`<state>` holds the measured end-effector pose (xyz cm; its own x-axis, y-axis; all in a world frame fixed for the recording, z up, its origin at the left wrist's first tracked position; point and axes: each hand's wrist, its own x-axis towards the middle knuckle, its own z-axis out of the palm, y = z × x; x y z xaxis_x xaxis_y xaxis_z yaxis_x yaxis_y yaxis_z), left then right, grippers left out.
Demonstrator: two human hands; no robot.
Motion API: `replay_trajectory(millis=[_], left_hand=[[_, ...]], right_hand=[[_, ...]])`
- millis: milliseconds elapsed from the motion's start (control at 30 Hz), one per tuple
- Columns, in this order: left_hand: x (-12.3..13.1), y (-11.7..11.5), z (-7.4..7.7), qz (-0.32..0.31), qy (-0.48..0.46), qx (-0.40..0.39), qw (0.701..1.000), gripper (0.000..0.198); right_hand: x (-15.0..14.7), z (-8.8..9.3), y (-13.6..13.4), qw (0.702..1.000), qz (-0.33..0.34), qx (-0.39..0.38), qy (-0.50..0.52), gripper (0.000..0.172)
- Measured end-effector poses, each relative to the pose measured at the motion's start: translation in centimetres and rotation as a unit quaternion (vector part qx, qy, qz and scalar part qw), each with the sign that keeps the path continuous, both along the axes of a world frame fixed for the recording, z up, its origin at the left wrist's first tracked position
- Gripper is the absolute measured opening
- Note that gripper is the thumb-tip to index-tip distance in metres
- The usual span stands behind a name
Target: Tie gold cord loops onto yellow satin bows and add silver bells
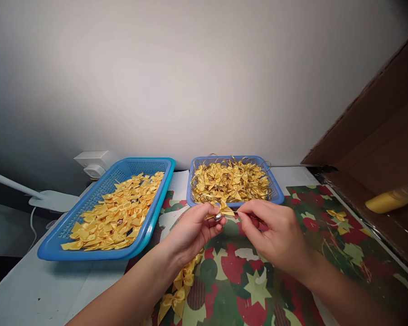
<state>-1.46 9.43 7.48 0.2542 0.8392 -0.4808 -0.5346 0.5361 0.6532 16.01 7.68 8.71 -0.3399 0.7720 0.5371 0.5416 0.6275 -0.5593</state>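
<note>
One satin bow [227,209] was pinched by left hand [192,230], strand [235,212] by right hand [274,233], off front edge of smaller basket [277,192].

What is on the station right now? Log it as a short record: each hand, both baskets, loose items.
Left hand: the hand holds a yellow bow and a silver bell
Right hand: the hand is just right of the bow, fingertips close together; what they pinch is too small to tell
Left basket: blue basket, holding yellow bows
Right basket: blue basket, holding yellow bows with gold loops
Loose items: bow row beside the left forearm, on a patterned cloth
</note>
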Motion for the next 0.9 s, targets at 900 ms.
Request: replay_trajectory(millis=[900], left_hand=[[-0.02, -0.02, -0.18, -0.013, 0.023, -0.044, 0.999, 0.010]], right_hand=[[-0.09, -0.07, 0.73, 0.987, 0.028, -0.149, 0.047, 0.019]])
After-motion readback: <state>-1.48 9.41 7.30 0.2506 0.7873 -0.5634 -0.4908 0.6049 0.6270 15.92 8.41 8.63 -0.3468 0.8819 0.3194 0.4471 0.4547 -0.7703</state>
